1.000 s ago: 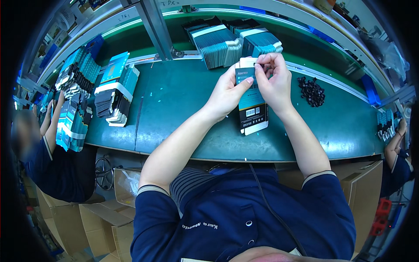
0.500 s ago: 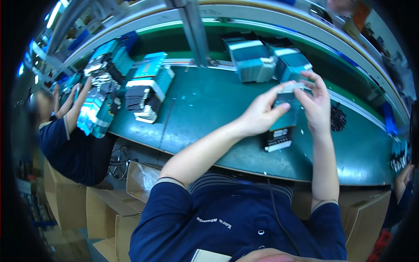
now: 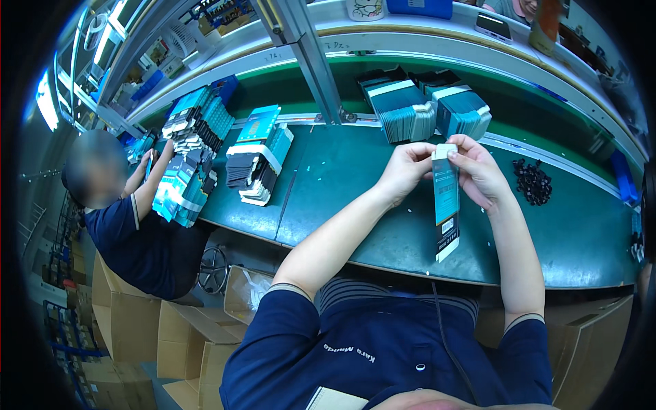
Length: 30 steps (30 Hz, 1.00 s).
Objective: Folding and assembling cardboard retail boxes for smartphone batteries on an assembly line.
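A slim teal-and-black carton [image 3: 446,205] hangs between my hands over the green table, its white end flap up and a narrow printed side facing me. My left hand [image 3: 408,172] pinches the flap end from the left with thumb and forefinger. From the other side, my right hand [image 3: 480,172] closes on the same end, its thumb against the white flap and fingers behind. The carton's far faces are hidden. To the right of my right hand lies a pile of small black parts [image 3: 531,182].
Two banded stacks of flat teal cartons [image 3: 403,113] stand beyond my hands; another banded stack [image 3: 260,154] is to the left. At far left a co-worker [image 3: 130,232] handles something beside more carton stacks [image 3: 184,181]. A metal post [image 3: 307,61] rises behind the table; open cardboard boxes [image 3: 191,328] sit below.
The carton has turned from its broad face to a narrow side. My right fingers, raised and apart before, have come down and closed on its top end. The whole view has shifted slightly.
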### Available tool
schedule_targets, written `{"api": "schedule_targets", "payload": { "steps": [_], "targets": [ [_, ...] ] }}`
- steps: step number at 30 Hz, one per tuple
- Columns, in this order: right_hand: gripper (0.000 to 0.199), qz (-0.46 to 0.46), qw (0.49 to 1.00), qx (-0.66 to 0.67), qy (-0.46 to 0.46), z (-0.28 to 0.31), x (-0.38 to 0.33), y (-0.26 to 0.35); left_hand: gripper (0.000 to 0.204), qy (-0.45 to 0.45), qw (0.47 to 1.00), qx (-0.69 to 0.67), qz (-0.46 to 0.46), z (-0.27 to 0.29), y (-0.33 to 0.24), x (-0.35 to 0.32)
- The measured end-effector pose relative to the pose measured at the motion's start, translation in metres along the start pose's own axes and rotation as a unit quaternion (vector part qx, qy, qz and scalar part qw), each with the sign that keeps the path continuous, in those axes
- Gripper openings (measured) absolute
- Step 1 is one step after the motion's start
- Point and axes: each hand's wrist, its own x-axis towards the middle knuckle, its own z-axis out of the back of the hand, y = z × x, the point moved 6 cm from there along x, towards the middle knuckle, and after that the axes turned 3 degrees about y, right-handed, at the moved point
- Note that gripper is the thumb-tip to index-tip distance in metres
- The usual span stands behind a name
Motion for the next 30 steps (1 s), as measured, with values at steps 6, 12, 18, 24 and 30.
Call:
{"api": "schedule_targets", "payload": {
  "steps": [6,12,18,24,30],
  "targets": [
    [0.021,-0.01,0.999,-0.036,-0.014,0.012,0.0,-0.009,0.016,0.011,0.959,0.26,-0.111,0.003,-0.006,0.004],
    [0.021,-0.027,0.994,-0.098,-0.037,-0.01,-0.003,-0.008,0.013,0.002,0.95,0.278,-0.145,0.02,-0.005,0.003],
    [0.024,0.043,0.996,-0.064,-0.04,-0.008,-0.002,-0.006,0.014,-0.01,0.969,0.202,-0.14,0.024,-0.002,0.008],
    [0.02,0.171,0.982,-0.007,-0.08,0.013,0.0,0.015,0.051,0.08,0.982,-0.161,0.06,-0.008,-0.004,-0.008],
    [0.022,0.162,0.984,-0.065,-0.041,-0.003,-0.001,0.014,0.073,0.194,0.961,-0.144,0.136,-0.017,0.012,-0.022]
  ]
}}
